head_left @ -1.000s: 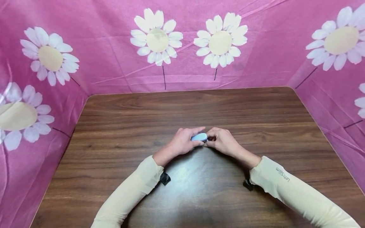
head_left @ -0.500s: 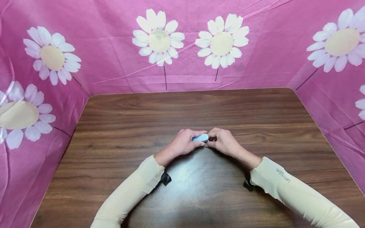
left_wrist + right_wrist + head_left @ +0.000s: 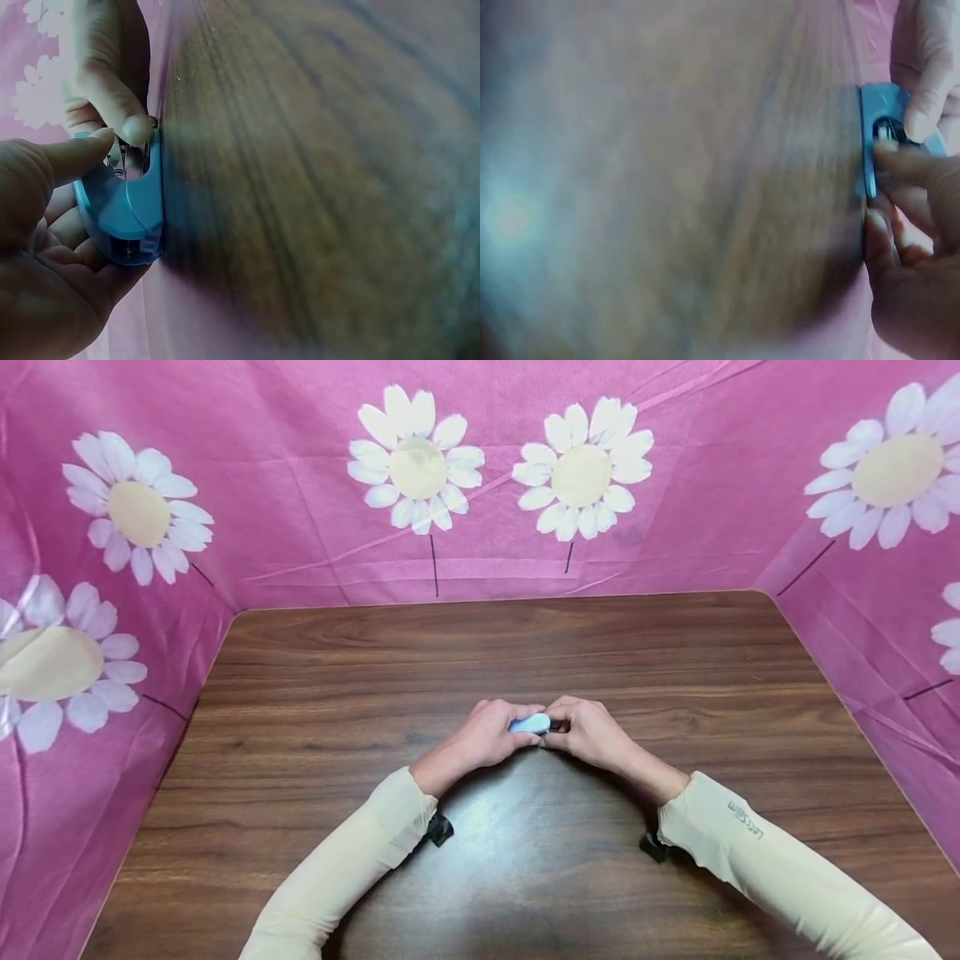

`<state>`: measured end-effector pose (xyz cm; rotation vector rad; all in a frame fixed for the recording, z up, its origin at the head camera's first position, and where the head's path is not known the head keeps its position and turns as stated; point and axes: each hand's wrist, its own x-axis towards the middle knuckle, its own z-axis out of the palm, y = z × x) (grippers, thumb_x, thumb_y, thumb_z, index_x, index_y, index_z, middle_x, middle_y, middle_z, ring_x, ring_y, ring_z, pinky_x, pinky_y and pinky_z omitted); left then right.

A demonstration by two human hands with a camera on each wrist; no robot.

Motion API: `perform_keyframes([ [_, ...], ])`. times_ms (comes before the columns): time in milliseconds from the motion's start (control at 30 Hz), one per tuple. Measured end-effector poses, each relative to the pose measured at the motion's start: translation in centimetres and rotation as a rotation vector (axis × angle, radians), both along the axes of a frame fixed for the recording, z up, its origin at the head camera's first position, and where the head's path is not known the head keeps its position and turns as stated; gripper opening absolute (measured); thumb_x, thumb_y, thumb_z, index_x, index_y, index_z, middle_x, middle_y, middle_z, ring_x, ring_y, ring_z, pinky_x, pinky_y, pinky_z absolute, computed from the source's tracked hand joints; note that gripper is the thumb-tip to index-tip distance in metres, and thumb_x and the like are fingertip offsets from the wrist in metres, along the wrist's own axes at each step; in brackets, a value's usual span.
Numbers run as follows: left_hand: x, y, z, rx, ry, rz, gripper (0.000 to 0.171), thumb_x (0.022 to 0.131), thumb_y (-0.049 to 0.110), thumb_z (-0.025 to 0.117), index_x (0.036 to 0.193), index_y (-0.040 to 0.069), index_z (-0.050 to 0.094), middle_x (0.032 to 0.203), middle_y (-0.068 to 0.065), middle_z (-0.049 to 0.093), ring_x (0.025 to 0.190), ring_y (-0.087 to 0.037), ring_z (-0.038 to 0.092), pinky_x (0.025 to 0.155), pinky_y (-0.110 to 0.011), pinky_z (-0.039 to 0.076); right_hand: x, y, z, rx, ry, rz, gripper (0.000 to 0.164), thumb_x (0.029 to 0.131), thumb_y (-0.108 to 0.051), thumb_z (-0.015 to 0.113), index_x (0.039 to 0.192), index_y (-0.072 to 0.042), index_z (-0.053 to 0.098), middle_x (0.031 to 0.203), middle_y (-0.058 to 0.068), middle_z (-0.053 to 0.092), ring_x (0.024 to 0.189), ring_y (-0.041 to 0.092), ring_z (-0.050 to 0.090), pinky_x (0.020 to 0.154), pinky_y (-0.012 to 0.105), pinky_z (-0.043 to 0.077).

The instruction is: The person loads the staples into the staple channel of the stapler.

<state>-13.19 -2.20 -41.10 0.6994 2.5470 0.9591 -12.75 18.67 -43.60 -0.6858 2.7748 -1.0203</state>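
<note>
A small blue stapler is on the table between the two hands. Its rounded light-blue top shows in the head view. My left hand grips it from the left, thumb along the near side and fingers along the far side. From the other end, the thumb and fingertips of my right hand pinch the stapler's end. In the left wrist view the stapler's blue body rests along the tabletop, and metal parts show in its side opening. The right wrist view has the right thumb at that opening, partly covering it.
The brown wood-grain table has a pink cloth with white daisies standing round its back and sides. Both forearms wear cream sleeves, and a black piece sits under the left cuff, with another under the right.
My left hand and the stapler have shifted slightly to the right, toward the right hand. The right hand stays nearly where it was, still at the stapler's end.
</note>
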Motion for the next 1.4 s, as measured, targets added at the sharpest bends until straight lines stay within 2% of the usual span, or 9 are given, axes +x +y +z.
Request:
perform_keyframes([
  [267,0.0,-0.4,-0.4,0.012,0.012,-0.007,0.048,0.094,0.03,0.073,0.141,0.023,0.062,0.129,0.0,0.07,0.107,-0.015,0.063,0.094,-0.034,0.051,-0.4,1.3,0.7,-0.059,-0.197,0.114,0.02,0.092,-0.027,0.076,0.111,-0.022,0.077,0.114,-0.004,0.07,0.105,0.013,0.061,0.09,0.028,0.05],
  [500,-0.2,-0.7,-0.5,0.075,0.028,0.0,0.046,0.092,0.03,0.076,0.137,0.026,0.066,0.127,0.002,0.071,0.101,-0.014,0.062,0.089,-0.032,0.049,-0.5,1.1,0.6,-0.008,-0.104,0.109,0.027,0.081,-0.016,0.085,0.108,-0.018,0.078,0.109,-0.003,0.071,0.096,0.011,0.065,0.084,0.025,0.053],
  [700,0.1,-2.0,-0.6,0.038,0.036,-0.048,0.063,0.093,0.031,0.075,0.151,0.024,0.05,0.14,-0.001,0.063,0.11,-0.018,0.063,0.096,-0.036,0.049,-0.2,0.6,0.2,0.019,-0.025,0.087,0.021,0.082,-0.013,0.083,0.103,-0.016,0.079,0.106,-0.003,0.073,0.094,0.012,0.066,0.082,0.029,0.052],
  [900,0.7,-4.1,-0.5,0.011,0.03,0.037,0.055,0.094,0.035,0.073,0.147,0.03,0.055,0.136,0.006,0.067,0.106,-0.016,0.064,0.097,-0.037,0.049,-0.2,0.5,0.1,0.022,0.003,0.059,0.016,0.081,-0.015,0.084,0.096,-0.018,0.08,0.101,-0.005,0.072,0.088,0.01,0.064,0.078,0.029,0.05],
  [967,0.7,-4.4,-0.6,0.05,0.043,0.059,0.049,0.094,0.036,0.073,0.142,0.033,0.06,0.132,0.009,0.068,0.101,-0.013,0.064,0.094,-0.035,0.05,-0.2,0.6,0.1,0.022,0.006,0.057,0.016,0.081,-0.014,0.084,0.095,-0.019,0.08,0.1,-0.005,0.072,0.087,0.01,0.064,0.077,0.028,0.05],
  [1100,0.9,-4.5,-0.7,0.105,0.079,0.058,0.04,0.094,0.036,0.072,0.134,0.037,0.066,0.11,0.008,0.077,0.072,-0.005,0.064,0.069,-0.025,0.051,-0.3,0.6,0.1,0.018,0.007,0.065,0.016,0.082,-0.015,0.084,0.096,-0.019,0.08,0.1,-0.005,0.073,0.088,0.01,0.065,0.078,0.028,0.051],
  [1200,0.8,-4.3,-0.5,0.094,0.098,0.06,0.035,0.095,0.034,0.072,0.13,0.036,0.069,0.102,0.004,0.078,0.05,-0.002,0.045,0.053,-0.022,0.039,-0.4,0.4,0.1,0.012,0.008,0.069,0.016,0.082,-0.015,0.084,0.097,-0.019,0.081,0.1,-0.005,0.073,0.087,0.009,0.064,0.077,0.027,0.05],
  [1300,0.7,-4.0,-0.2,0.057,0.113,0.066,0.033,0.095,0.034,0.071,0.128,0.036,0.07,0.114,0.002,0.076,0.055,-0.005,0.037,0.054,-0.021,0.034,-0.5,0.5,0.0,0.01,0.01,0.066,0.015,0.081,-0.015,0.084,0.095,-0.019,0.08,0.098,-0.005,0.073,0.086,0.009,0.064,0.076,0.027,0.05],
  [1400,0.6,-3.6,-0.1,0.033,0.116,0.052,0.033,0.095,0.034,0.072,0.128,0.035,0.07,0.118,0.001,0.074,0.061,-0.007,0.04,0.057,-0.022,0.035,-0.4,0.6,-0.1,0.011,0.008,0.057,0.013,0.081,-0.014,0.084,0.092,-0.02,0.08,0.097,-0.006,0.072,0.085,0.009,0.064,0.075,0.026,0.049],
])
